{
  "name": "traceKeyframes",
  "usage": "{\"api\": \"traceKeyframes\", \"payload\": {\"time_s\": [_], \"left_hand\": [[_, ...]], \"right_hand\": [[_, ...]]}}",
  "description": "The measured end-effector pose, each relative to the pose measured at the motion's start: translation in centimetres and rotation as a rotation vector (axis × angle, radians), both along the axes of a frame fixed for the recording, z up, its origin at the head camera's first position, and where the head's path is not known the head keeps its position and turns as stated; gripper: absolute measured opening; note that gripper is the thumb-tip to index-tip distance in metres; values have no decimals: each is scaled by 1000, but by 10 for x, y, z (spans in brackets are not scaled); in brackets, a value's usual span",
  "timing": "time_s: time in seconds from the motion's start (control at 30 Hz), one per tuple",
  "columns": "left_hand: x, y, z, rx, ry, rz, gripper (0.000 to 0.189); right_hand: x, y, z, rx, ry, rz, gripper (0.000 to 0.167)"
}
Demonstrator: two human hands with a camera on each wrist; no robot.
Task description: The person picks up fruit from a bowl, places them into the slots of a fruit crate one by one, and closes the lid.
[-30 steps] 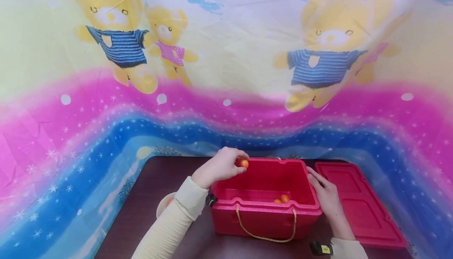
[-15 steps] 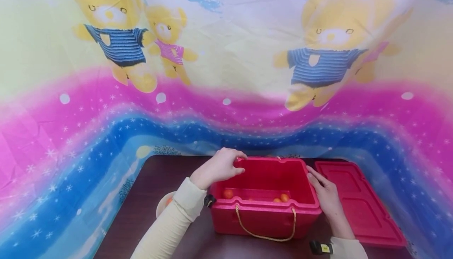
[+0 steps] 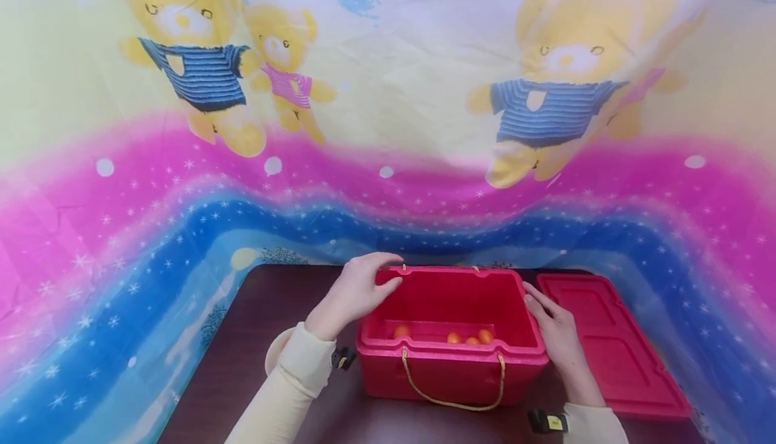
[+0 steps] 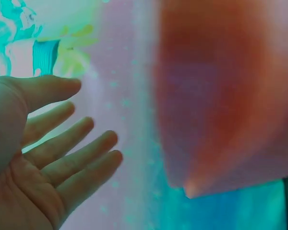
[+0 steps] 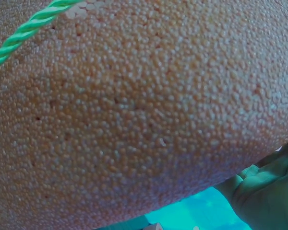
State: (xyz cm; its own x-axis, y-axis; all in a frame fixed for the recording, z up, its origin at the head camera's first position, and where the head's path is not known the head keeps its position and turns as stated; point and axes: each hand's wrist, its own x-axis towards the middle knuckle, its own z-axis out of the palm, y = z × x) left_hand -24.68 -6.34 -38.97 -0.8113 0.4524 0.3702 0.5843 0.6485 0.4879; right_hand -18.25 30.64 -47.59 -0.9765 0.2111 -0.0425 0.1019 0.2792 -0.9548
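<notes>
A red foam box (image 3: 455,378) with rope handles stands uncovered on the table. Several small, round orange fruits (image 3: 486,336) lie on its floor; their exact kind is unclear. Over the box's left rim hovers my left hand (image 3: 356,289), fingers extended and holding nothing. The left wrist view shows the same hand (image 4: 53,158) spread beside the blurred box. My right hand (image 3: 560,339) rests against the box's right wall, its fingers fairly straight along it. In the right wrist view the box's grainy wall (image 5: 149,115) hides most of that hand (image 5: 266,191).
A red lid (image 3: 618,350) lies on the dark table (image 3: 267,309) to the right of the box. At the left, a pale bowl (image 3: 275,350) is partly hidden behind my left sleeve. A cloth printed with bears (image 3: 388,127) hangs behind the table.
One second ago my left hand held an orange fruit above the box. It let the fruit fall inside, then drew back leftward. Fruits rolled along the floor. The right hand stayed put.
</notes>
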Motion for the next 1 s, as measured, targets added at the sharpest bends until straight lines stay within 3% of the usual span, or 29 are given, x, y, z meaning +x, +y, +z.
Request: {"api": "traceKeyframes", "payload": {"time_s": [0.13,0.23,0.33,0.43,0.53,0.63,0.8,1.0], "left_hand": [[3,-17,-15,121,9,61,42],[4,-31,-25,161,62,120,39],[7,-46,-36,188,125,204,37],[11,-61,-52,216,150,328,43],[16,-74,-69,230,127,445,50],[23,-87,-86,205,60,518,55],[32,-106,-112,112,-55,542,55],[39,-116,-136,4,-84,522,48]], "right_hand": [[0,0,-1,-2,-3,-2,68],[-1,0,-1,-3,-6,-3,67],[-1,0,0,-4,-14,0,67],[0,0,0,-7,-17,4,68],[0,0,0,-2,-12,8,68],[0,-1,0,11,-5,7,68],[-1,-1,0,13,-2,3,67],[-1,-1,-1,14,-2,-8,68]]}}
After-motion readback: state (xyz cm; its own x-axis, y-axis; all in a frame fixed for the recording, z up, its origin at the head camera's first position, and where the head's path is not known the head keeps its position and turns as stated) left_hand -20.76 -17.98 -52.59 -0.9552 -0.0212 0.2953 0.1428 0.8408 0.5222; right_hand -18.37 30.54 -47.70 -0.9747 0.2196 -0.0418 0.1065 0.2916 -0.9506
